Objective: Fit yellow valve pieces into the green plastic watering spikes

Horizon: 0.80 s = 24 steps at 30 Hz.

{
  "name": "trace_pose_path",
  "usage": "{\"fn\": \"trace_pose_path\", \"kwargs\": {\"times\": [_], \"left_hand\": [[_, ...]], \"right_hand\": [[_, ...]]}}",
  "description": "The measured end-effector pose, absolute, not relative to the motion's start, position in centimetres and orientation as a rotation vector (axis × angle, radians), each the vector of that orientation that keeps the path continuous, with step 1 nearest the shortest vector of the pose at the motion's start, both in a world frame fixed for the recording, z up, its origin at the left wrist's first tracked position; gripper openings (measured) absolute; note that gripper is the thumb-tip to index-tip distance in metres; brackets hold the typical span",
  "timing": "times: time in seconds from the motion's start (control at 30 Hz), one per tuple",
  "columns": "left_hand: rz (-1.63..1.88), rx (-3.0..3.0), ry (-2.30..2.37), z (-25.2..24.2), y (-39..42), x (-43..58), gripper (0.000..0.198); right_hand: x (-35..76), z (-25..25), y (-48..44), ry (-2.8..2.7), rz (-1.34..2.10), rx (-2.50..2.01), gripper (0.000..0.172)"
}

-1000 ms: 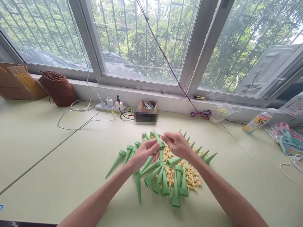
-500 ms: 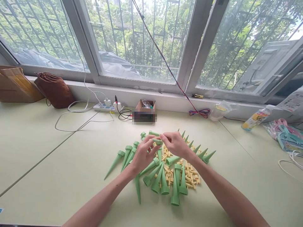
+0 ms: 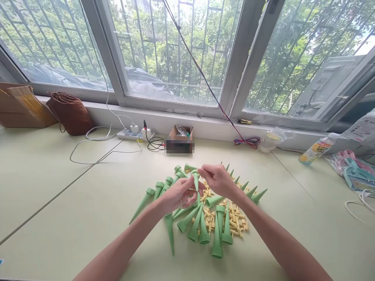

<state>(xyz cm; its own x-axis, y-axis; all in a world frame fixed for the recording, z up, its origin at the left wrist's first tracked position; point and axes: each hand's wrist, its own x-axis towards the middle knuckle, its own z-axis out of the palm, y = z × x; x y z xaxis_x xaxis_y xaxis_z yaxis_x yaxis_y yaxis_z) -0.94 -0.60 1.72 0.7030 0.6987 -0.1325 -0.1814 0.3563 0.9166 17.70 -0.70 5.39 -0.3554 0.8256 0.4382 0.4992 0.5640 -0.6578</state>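
My left hand (image 3: pixel 182 192) is closed on a green plastic plant-watering spike (image 3: pixel 196 182), gripping it between thumb and fingers with its tapered tip pointing down. My right hand (image 3: pixel 218 179) is pinched beside the wide capped end of that spike; whatever its fingertips hold is hidden. Beneath both hands lies a heap of small yellow plastic pieces (image 3: pixel 238 220). Loose green spikes (image 3: pixel 216 234) are spread around and over the heap, several in front and several fanned to the left. More green cones (image 3: pixel 259 196) lie at the right, partly behind my right forearm.
Along the window side stand a brown drawstring bag (image 3: pixel 70 113), a power strip (image 3: pixel 129 135) with cables and a small open box (image 3: pixel 180 136). At the right are a plastic cup (image 3: pixel 268 141), a drink bottle (image 3: pixel 318 149) and packaged pink and teal items (image 3: pixel 359 171).
The spike in my left hand has turned from lying sideways to tip down. My left fingers have shifted lower around it. My right hand stays pinched at almost the same spot.
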Motion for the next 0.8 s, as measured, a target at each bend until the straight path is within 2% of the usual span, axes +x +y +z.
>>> {"fn": "trace_pose_path", "kwargs": {"times": [0.3,0.6,0.8], "left_hand": [[0.767,1.229,0.564,0.9,-0.5,-0.8,0.039],[0.986,1.617,0.868,0.9,-0.9,-0.1,0.024],[1.156,1.913,1.055,0.7,-1.1,0.0,0.018]], "right_hand": [[17.3,5.2,-0.8,-1.998,0.612,-1.03,0.039],[16.8,4.6,-0.8,-2.011,0.526,-1.111,0.043],[16.7,4.4,-0.7,-1.997,0.596,-1.127,0.043]]}}
